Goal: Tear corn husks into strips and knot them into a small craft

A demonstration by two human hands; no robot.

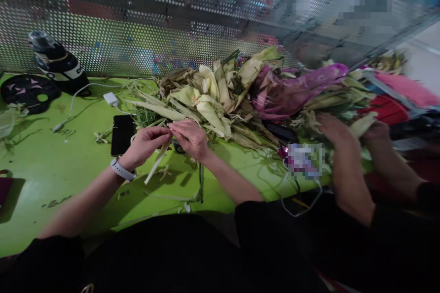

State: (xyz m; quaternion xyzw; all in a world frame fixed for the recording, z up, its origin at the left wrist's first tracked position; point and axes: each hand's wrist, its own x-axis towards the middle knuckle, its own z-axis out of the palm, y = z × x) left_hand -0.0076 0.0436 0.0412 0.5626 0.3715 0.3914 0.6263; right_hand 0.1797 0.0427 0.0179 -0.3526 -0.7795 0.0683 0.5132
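My left hand (149, 144), with a pale watch band on its wrist, is pinched closed on a narrow strip of corn husk (156, 165). The strip hangs down below the fingers toward the green table. My right hand (191, 138) meets it fingertip to fingertip, also pinched on the upper end of the strip, which the fingers mostly hide. Right behind both hands lies a big heap of dried corn husks (213, 110), pale yellow to brown. Some green stringy strands (146, 117) sit at its left edge.
A black phone (122, 135) and white charger (110, 99) lie left of the heap. Farther left stand a dark bottle (62, 64) and a black palette-shaped piece (29, 93). A purple plastic bag (288, 89) rests on the husks. At right, a co-worker's hands (335, 128) handle husks. Perforated metal (120, 23) backs the table.
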